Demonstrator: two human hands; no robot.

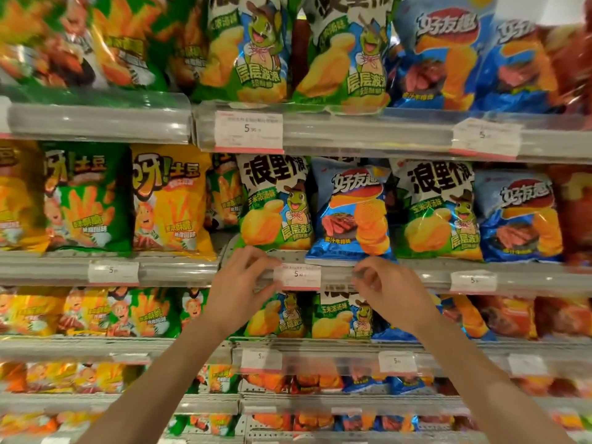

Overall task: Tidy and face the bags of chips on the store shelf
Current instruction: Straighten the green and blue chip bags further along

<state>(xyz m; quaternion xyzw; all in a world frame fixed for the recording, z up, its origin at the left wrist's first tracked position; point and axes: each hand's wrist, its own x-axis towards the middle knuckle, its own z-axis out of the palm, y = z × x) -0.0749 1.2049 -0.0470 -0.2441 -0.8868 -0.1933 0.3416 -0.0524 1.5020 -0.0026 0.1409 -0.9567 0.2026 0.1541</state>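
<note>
Head view catches both hands at the shelf rail, the left hand [238,282] and right hand [382,285] loosely curled, holding nothing, just below the green corn-chip bag [275,206] and blue potato-chip bag [350,213]; next, I judge, straightening these two.
</note>
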